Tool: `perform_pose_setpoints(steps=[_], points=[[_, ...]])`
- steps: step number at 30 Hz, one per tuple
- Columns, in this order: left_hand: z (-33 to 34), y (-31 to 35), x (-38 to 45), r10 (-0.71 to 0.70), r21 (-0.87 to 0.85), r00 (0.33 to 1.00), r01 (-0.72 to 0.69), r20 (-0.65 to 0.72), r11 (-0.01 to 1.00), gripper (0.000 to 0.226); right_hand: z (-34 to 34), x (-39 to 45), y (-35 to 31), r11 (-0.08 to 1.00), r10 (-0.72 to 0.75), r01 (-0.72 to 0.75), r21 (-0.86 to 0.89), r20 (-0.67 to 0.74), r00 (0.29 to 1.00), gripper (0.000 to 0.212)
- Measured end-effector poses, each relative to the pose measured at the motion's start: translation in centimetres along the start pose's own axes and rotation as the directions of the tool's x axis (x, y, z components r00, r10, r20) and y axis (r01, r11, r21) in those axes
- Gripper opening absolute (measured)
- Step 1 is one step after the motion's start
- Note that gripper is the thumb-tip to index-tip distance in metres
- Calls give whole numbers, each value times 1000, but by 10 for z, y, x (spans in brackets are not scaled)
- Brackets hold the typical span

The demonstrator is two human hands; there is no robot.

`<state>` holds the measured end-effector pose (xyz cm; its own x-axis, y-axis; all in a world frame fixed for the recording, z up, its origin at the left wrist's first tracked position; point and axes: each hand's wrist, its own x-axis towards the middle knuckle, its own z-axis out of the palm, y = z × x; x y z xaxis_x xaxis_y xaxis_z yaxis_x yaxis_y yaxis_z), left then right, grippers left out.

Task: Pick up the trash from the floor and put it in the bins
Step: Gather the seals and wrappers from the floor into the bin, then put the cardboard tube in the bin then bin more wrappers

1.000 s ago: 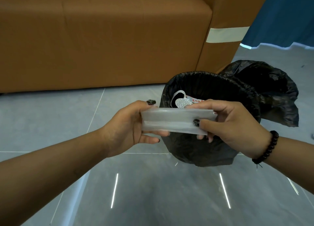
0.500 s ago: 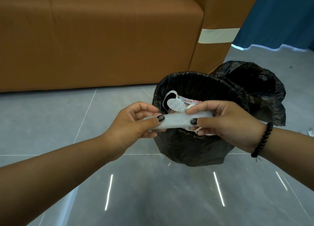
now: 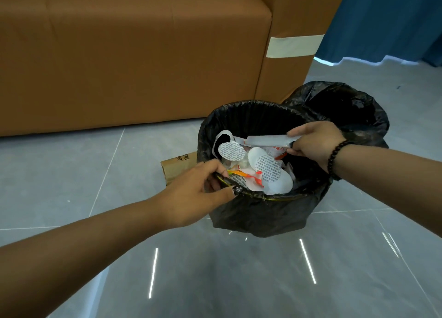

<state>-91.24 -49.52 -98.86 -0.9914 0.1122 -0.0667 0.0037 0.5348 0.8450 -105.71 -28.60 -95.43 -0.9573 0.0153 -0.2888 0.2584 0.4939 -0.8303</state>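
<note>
A folded white plastic strip [image 3: 267,140] is held over the open mouth of the bin [image 3: 263,207], near its far right rim. The right hand [image 3: 311,143] pinches one end of the strip between thumb and fingers, so the strip sticks out leftward above the rubbish. The bin is lined with a black bag and already holds round white foil seals [image 3: 232,151], a white lid and orange-and-white wrappers [image 3: 248,175]. The left hand [image 3: 203,193] grips the near left rim of the bin, thumb on the outside and fingers curled over the edge. A second black-bagged bin [image 3: 346,107] stands just behind, touching the first. A brown paper bag [image 3: 178,167] lies on the grey tiled floor [image 3: 71,174] beside the bin's left side. A brown sofa [image 3: 131,54] stands behind, with a blue curtain [image 3: 394,18] to the right.
</note>
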Motion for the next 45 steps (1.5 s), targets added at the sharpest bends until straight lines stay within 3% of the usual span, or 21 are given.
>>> perform_pose_setpoints(steps=[4,6,7,10,11,12,14,17,20,24,27,33,37,45], points=[[-2,-5,-2,20,-103,998,-15,53,995,18,21,19,8,974,-80,90,-209,56,995,16],[-2,-7,-3,49,-108,995,-40,90,993,21,27,21,11,886,-183,205,-416,92,979,16],[-1,-8,-4,67,-106,992,-56,106,993,20,29,23,13,788,-241,277,-550,138,961,16],[2,-7,-4,111,-111,986,-97,126,989,19,36,23,20,344,-293,415,-842,324,900,17],[2,-8,-4,126,-127,984,-110,127,986,20,39,24,24,253,-264,421,-871,357,896,17],[2,-9,-5,135,-169,983,-113,125,979,22,42,27,26,231,-226,419,-878,370,901,16],[0,-12,-7,115,-346,991,-85,67,935,30,45,31,29,269,-170,422,-866,388,906,15],[-5,-24,-2,-53,-479,978,-51,-200,876,28,41,36,27,351,-193,439,-827,395,898,18],[-8,-50,14,-357,-540,837,90,-415,837,26,36,30,24,438,-328,484,-758,366,871,19],[-19,-103,41,-653,-657,636,289,-412,697,31,28,13,13,536,-496,548,-642,286,820,19],[-28,-128,57,-733,-670,580,388,-356,633,40,19,2,5,605,-544,569,-557,233,806,15],[-19,-138,72,-779,-667,604,513,-168,541,19,8,-19,3,692,-555,596,-408,228,800,16],[-18,-137,73,-733,-615,661,514,-161,599,23,2,-27,-1,717,-573,614,-329,223,789,17],[-5,-110,80,-658,-563,751,564,47,604,25,6,-47,-9,714,-599,652,-256,258,758,19]])
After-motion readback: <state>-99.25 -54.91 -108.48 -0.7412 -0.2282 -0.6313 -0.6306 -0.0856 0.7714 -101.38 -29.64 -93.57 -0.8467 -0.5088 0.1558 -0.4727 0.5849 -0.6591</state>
